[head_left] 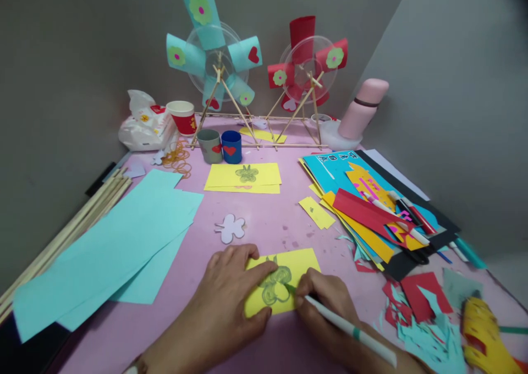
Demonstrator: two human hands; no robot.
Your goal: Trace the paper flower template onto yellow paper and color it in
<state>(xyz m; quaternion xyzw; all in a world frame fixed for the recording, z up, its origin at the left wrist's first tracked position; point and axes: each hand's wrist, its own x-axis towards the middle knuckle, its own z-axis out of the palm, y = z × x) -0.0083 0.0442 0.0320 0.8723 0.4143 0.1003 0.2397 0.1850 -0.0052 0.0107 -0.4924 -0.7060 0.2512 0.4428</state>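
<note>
- The yellow card (307, 261) lies flat in the near middle of the table (187, 272), between the two hands, with a dark butterfly outline drawn on it.
- The left hand (233, 291) is spread over the card's left part, thumb and forefinger apart on either side of the drawing; this probably steadies the paper while leaving the outline in sight.
- The right hand (324, 302) is closed around a white marker (346, 327) in a writing grip, close to the green tip, which seems meant for fine control. The tip meets the right side of the outline.
- A pale butterfly cut-out (233, 228) lies just beyond the left hand, likely within easy view as a shape to compare.
- Farther off, yellow strips (218, 174) with another butterfly lie flat, perhaps set aside to keep the near space free.
- Light-blue sheets (124, 236) fan out at left; paper scraps (431, 335) gather at near right, apparently out of the drawing hand's way.
- At the far side, two paddle wheels (241, 55) stand on stick frames, whose splayed legs probably keep them upright.
</note>
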